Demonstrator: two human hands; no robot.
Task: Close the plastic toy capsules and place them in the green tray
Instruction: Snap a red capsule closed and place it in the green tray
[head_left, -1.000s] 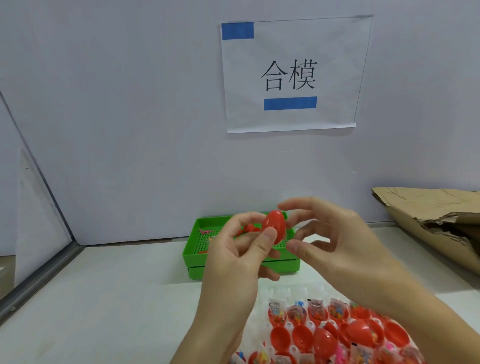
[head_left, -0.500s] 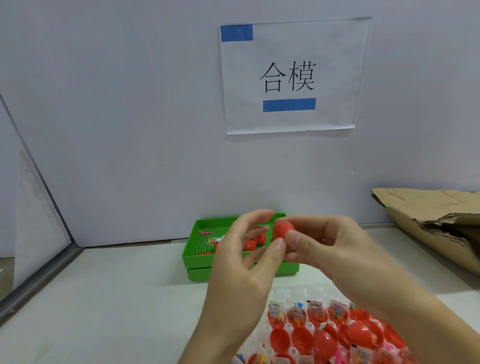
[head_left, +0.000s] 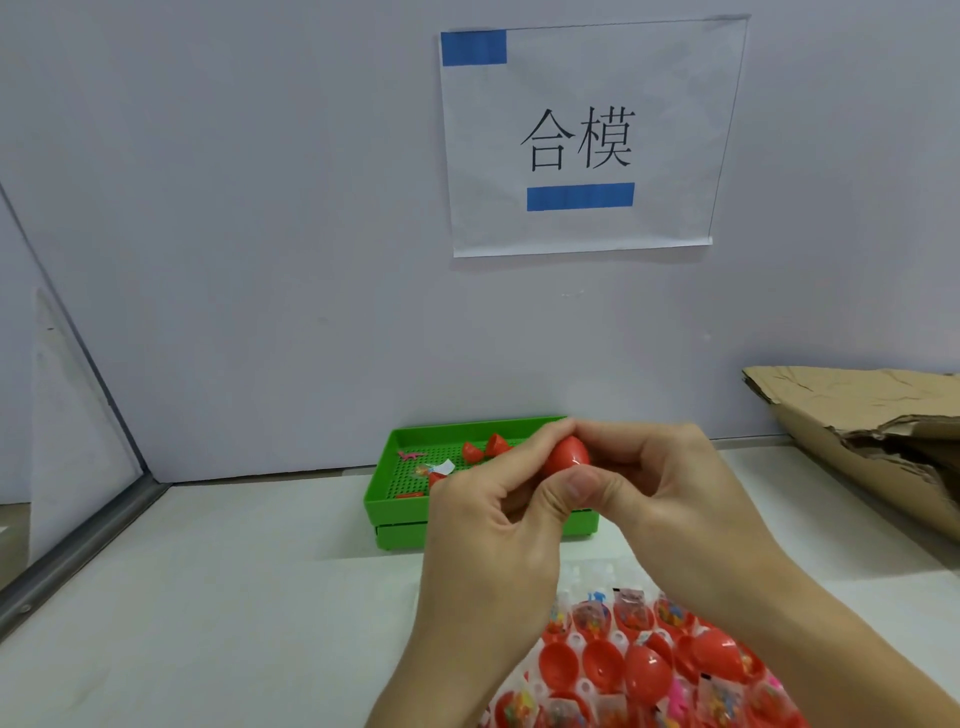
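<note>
Above the green tray (head_left: 379, 499), left hand (head_left: 488, 525) and right hand (head_left: 670, 493) pinch red capsule (head_left: 567, 455), tip up-right.

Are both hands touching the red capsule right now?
Touching. The head view shows the left hand and right hand both pinching the red capsule between fingertips and thumbs, no gap.

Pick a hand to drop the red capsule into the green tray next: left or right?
Probably left. Both the left hand and right hand pinch the red capsule, but the green tray sits ahead and leftward, nearer the left hand.
</note>
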